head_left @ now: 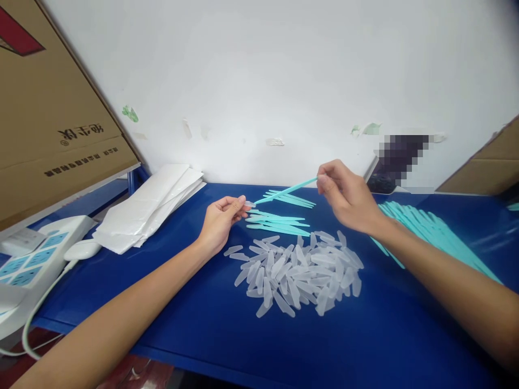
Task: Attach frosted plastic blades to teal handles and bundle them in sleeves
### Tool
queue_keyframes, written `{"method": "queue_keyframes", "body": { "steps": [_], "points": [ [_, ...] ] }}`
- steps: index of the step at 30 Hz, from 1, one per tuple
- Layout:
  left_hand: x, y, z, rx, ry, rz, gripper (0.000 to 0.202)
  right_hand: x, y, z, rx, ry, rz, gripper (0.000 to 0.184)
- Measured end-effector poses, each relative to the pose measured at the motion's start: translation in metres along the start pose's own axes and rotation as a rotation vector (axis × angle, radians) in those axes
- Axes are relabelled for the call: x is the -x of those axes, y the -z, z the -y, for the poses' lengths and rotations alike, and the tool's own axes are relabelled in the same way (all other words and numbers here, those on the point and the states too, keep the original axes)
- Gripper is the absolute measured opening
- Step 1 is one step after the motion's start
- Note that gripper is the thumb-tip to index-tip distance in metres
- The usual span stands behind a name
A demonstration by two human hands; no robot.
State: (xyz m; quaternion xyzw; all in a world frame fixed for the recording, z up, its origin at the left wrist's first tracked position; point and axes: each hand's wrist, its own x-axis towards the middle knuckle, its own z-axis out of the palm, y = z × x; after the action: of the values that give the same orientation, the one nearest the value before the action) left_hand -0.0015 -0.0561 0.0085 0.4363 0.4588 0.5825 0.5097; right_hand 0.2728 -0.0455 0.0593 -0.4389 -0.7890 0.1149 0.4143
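Note:
My right hand point(348, 197) pinches the far end of a thin teal plastic stick point(284, 192) held above the blue table point(194, 324). My left hand point(222, 219) pinches a small clear cap point(250, 204) right at the stick's near tip. Below the hands lie several finished teal sticks point(278, 222) in two small groups. A heap of several clear caps point(300, 270) sits in front of them. A large pile of teal sticks point(430, 232) lies under and behind my right forearm.
A stack of white flat bags point(150, 208) lies at the back left. A white power strip point(30, 259) with a plug and cable sits at the left edge. Cardboard boxes point(52, 108) lean at left and far right. A white wall stands behind.

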Motion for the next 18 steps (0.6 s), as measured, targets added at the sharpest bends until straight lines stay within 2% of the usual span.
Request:
{"method": "queue_keyframes", "body": {
  "steps": [4,14,18],
  "points": [
    [-0.0002,0.0004,0.0010,-0.007,-0.013,-0.005,0.038,0.0002,-0.0013,-0.0035,-0.011,0.009,-0.023,0.019],
    [-0.0007,-0.0006,0.0015,0.045,0.033,0.003,0.036,0.0014,-0.0024,-0.0015,0.071,0.009,0.044,0.020],
    [-0.0004,0.0007,0.0031,-0.022,-0.029,-0.017,0.037,0.0018,-0.0036,-0.0037,0.156,0.059,0.064,0.022]
  ]
}}
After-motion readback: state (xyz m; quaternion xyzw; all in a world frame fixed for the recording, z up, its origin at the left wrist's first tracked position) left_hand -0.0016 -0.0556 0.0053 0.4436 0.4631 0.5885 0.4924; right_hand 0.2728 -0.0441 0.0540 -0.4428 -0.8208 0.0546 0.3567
